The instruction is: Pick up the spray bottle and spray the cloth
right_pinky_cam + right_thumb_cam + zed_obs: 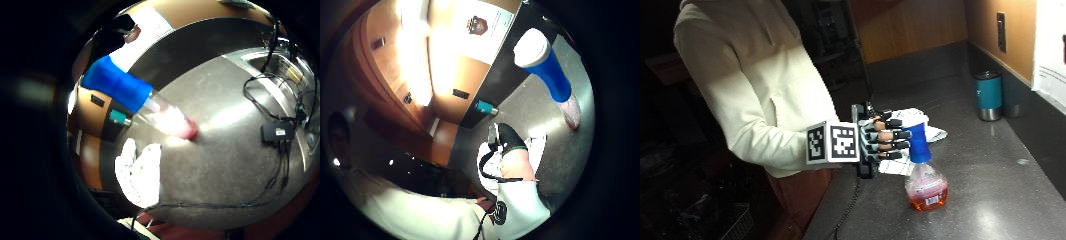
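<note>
My gloved right hand (885, 140) is curled around the blue head of the spray bottle (925, 175), which stands upright on the dark counter (999, 200). The white cloth (919, 125) lies on the counter just behind the bottle and my hand. A teal tumbler (989, 95) stands farther back, near the wall.

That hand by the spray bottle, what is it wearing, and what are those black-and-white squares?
The right hand wears a black strapped glove that leaves the fingertips bare, with dark bands across each finger. The arm is covered by a cream long sleeve of a hooded top. I leave the squares aside.
</note>
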`<state>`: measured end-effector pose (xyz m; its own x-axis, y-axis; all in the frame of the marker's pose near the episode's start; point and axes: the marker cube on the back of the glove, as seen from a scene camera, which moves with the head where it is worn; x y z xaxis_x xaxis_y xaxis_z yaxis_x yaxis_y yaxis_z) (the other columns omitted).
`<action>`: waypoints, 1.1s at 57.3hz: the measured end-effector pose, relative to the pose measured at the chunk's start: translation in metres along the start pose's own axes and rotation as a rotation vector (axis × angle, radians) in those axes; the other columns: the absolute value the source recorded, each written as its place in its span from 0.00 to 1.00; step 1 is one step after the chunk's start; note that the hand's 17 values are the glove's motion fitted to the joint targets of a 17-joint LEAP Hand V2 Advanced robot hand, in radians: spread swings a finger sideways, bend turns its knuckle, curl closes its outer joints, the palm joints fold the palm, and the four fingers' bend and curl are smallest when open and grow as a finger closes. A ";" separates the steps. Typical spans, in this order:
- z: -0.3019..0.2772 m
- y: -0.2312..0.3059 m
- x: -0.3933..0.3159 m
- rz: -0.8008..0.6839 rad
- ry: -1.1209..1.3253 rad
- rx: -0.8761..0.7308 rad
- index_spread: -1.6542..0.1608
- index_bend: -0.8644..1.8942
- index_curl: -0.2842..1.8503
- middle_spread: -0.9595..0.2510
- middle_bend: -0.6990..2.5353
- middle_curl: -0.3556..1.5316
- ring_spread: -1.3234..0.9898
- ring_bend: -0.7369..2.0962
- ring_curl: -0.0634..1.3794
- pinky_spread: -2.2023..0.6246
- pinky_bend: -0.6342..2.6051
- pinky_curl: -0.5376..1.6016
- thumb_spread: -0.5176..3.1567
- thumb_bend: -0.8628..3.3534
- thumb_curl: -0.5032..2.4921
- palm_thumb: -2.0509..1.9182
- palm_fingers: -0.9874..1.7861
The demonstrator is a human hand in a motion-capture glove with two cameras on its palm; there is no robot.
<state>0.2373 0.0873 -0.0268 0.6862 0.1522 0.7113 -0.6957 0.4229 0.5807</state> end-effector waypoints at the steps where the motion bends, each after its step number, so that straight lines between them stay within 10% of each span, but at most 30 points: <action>1: 0.002 -0.003 0.001 0.006 -0.007 0.002 0.73 0.35 0.24 0.76 0.30 0.39 0.56 0.39 0.26 0.83 0.29 0.42 0.39 0.20 0.33 0.71 0.50; 19: 0.049 -0.053 0.026 0.184 -0.228 0.056 0.74 0.35 0.23 0.78 0.29 0.38 0.57 0.40 0.27 0.82 0.30 0.42 0.38 0.20 0.32 0.70 0.51; 34: 0.074 -0.087 0.021 0.221 -0.282 -0.011 0.78 0.40 0.27 0.73 0.31 0.39 0.53 0.44 0.28 0.79 0.25 0.40 0.36 0.21 0.33 0.73 0.76; 63: 0.127 -0.089 -0.026 0.062 -0.055 -0.356 0.79 0.43 0.35 0.68 0.40 0.46 0.49 0.47 0.36 0.71 0.28 0.43 0.19 0.20 0.39 0.78 0.85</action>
<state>0.2547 -0.0673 -0.0466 0.6258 0.1429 0.7667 -0.6112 0.7006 0.3683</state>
